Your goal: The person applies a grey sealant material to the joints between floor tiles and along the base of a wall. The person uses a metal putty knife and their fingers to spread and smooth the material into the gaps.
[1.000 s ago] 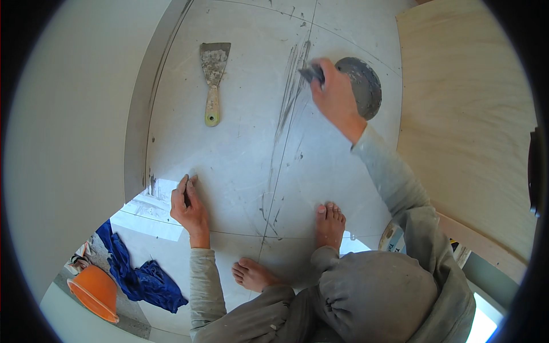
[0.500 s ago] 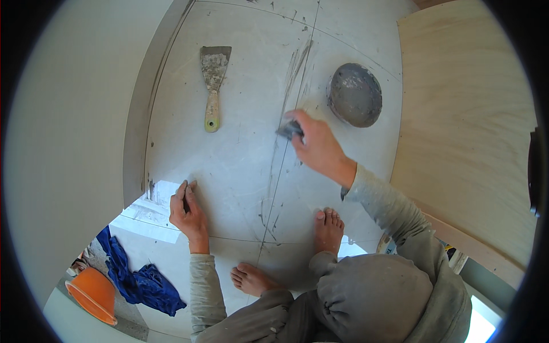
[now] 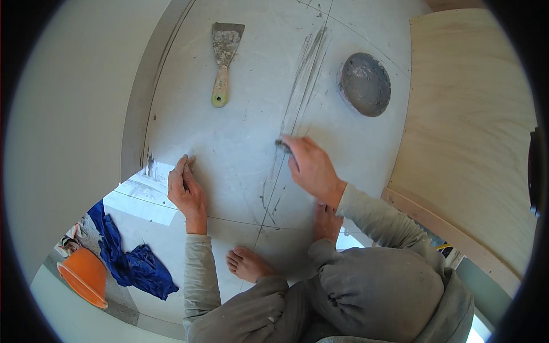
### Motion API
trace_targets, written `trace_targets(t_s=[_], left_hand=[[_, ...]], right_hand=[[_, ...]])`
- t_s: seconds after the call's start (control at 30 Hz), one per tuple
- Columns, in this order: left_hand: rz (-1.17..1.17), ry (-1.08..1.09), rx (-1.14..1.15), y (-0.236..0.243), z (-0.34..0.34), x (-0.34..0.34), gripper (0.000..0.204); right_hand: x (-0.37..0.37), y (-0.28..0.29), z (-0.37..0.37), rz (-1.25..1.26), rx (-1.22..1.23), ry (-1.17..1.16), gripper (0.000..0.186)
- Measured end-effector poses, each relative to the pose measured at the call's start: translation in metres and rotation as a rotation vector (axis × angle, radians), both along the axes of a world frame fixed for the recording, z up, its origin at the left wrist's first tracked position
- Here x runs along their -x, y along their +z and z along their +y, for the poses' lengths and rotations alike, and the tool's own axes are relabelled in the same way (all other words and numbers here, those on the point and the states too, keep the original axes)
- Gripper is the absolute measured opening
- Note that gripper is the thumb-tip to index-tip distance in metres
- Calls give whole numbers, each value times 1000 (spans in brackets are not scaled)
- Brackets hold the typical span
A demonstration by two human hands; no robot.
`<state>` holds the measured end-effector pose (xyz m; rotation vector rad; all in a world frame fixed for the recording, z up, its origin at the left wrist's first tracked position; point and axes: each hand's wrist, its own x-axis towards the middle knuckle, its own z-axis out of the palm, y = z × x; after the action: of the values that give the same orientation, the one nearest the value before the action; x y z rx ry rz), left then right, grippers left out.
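My right hand [image 3: 315, 167] grips a small dark scraper [image 3: 282, 146] against the pale floor tiles [image 3: 240, 148], over the long joint between them. Dark grout smears [image 3: 306, 74] streak both sides of that joint beyond the hand. Off to the left, my left hand [image 3: 187, 193] hovers over or rests on the tile, its fingers pinched together; whatever they hold, if anything, is hidden. A putty knife [image 3: 223, 60] with a crusted blade lies at the far left of the joint. On the far right stands a round bowl [image 3: 367, 86] coated with grey grout.
A plywood panel [image 3: 463, 103] borders the tiles on the right, and a pale wall [image 3: 74, 103] on the left. Near left lie a crumpled blue cloth [image 3: 137, 266] and an orange tub [image 3: 84, 277]. My bare feet [image 3: 249, 264] are on the tiles close to me.
My right hand has drawn the scraper nearer along the joint, and the grout streaks behind it look broader. The whole view has shifted slightly; my left hand stays pinched in about the same place.
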<state>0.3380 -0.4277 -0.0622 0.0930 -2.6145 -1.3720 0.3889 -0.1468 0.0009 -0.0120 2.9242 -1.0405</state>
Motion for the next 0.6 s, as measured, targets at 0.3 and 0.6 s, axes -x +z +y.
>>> trace_targets(t_s=[0.3,0.6], left_hand=[[199,-43,83,-9,-3,3,23],[170,-31,142,-8,-7,-2,17]], right_hand=[[-41,7,-20,-46,18,140,40],[-106,3,-40,67,-42,635,38]])
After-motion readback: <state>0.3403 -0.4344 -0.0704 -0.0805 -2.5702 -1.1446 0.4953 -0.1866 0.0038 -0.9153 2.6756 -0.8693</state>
